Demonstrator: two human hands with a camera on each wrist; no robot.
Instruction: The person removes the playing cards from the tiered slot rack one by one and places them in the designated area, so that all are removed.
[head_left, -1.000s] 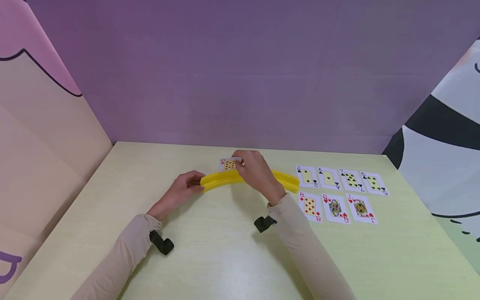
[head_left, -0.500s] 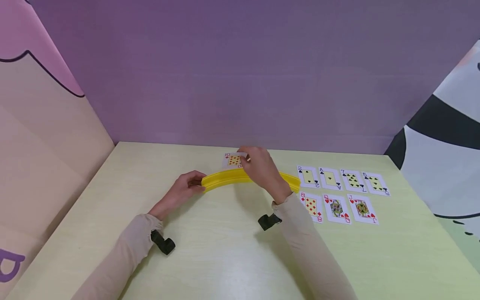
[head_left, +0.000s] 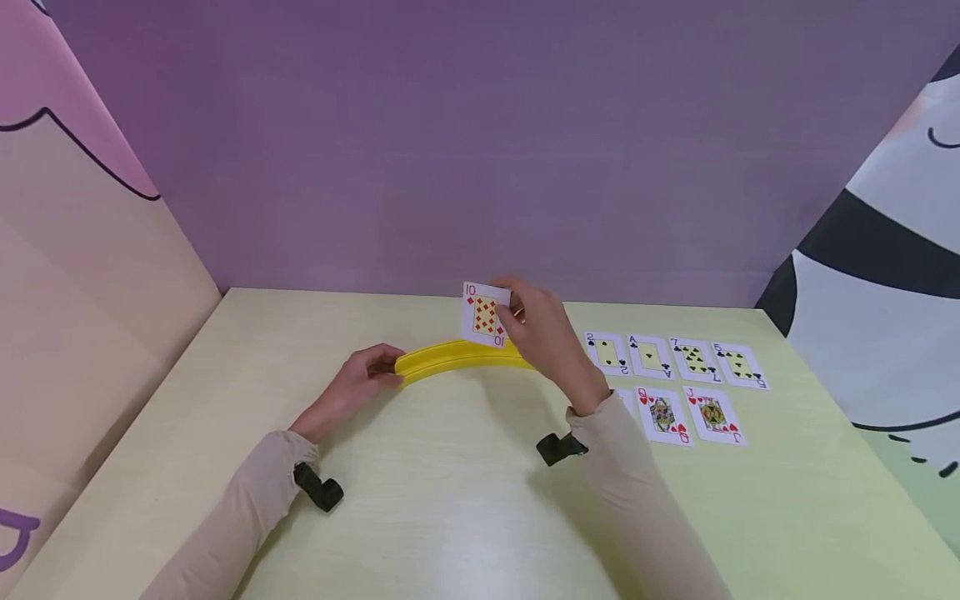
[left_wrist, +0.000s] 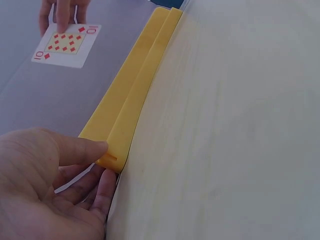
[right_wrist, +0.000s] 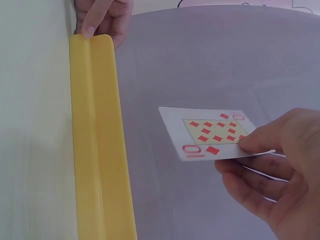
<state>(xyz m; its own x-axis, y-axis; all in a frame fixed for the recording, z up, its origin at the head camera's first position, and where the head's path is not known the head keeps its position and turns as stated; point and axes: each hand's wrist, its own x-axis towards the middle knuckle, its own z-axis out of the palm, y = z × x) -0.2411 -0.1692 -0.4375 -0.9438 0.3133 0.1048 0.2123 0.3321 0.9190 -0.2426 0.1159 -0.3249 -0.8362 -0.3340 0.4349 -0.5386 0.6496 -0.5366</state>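
Observation:
In the head view my left hand (head_left: pixel 351 385) holds the left end of a yellow curved playing card holder (head_left: pixel 438 358). The left wrist view shows the thumb on the holder's end (left_wrist: pixel 112 142) and the fingers behind it. Raised above the holder, the ten of diamonds (head_left: pixel 482 315) is pinched at one edge by my right hand (head_left: pixel 551 337). In the right wrist view, the thumb lies on the card's face (right_wrist: pixel 215 132) and the fingers are underneath. No card shows in the holder's visible part; my right hand hides its right end from the head view.
Face-up cards lie in two rows on the table (head_left: pixel 420 500) at the right. The far row has a two (head_left: pixel 606 353), an ace (head_left: pixel 649 357), a seven (head_left: pixel 696 360) and a five (head_left: pixel 741 366). Nearer lie a queen (head_left: pixel 664 416) and a jack (head_left: pixel 715 415) of hearts, beside a partly hidden card.
My right hand has lifted the ten of diamonds from behind the holder to above it, moving slightly right and turning its face into fuller view. My left hand keeps its grip on the holder.

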